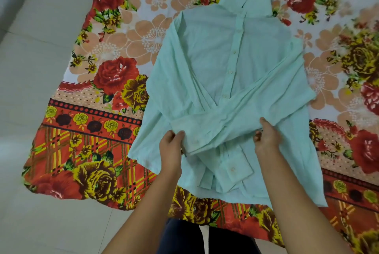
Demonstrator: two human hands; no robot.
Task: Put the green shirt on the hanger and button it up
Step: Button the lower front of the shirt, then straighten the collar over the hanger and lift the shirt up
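Shirt (pixel 215 48), green and buttoned, sleeves crossed, lies near the front edge of the floral blanket (pixel 98 114), left hand (pixel 171 147) pinching a cuff (pixel 193 142), right hand (pixel 266 138) gripping that sleeve (pixel 266 94).

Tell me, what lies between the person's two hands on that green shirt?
Only the green shirt itself: its two crossed sleeves, with one cuff beside the left hand, span the gap to the right hand. The head view shows this.

Items present: one green shirt (pixel 215 48) and one floral cloth (pixel 114 73). Hands: two, one left hand (pixel 171 147) and one right hand (pixel 266 139). Shirt parts visible: two sleeves (pixel 266 89), four placket buttons (pixel 229 72).
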